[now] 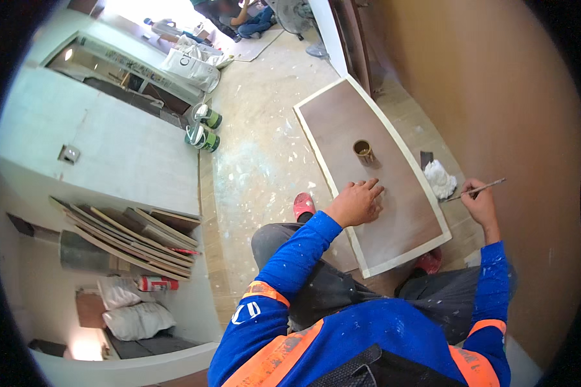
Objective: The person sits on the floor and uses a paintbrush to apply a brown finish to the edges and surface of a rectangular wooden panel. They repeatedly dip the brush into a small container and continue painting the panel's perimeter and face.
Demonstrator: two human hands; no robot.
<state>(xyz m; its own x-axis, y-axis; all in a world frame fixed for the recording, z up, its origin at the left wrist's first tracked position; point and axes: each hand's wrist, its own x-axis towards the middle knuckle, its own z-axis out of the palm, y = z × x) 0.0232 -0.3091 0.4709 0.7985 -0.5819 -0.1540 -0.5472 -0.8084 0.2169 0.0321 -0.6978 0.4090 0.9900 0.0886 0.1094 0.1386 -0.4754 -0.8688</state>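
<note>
A brown flat panel with a pale border [406, 227] lies before me, its near end between my legs. My left hand [358, 203] rests on or just over the panel near its left edge, fingers spread, holding nothing. A small cup [363, 152] stands on the panel beyond that hand. Past the panel's right edge, my right hand [479, 200] grips a thin stick-like tool, perhaps a slim brush [493, 184], pointing down and left. Its lower end is near a wad of white cloth or cotton [439, 180] on the floor. A small dark piece [426, 158] lies beside the wad.
A brown wall surface [503, 106] rises close on the right. Paint-spattered floor covering [252, 164] extends left, with two paint buckets [207, 139] by the wall. Stacked boards [135, 237] lean farther left. White sacks [191, 67], a fan [290, 17] and several people are at the far end.
</note>
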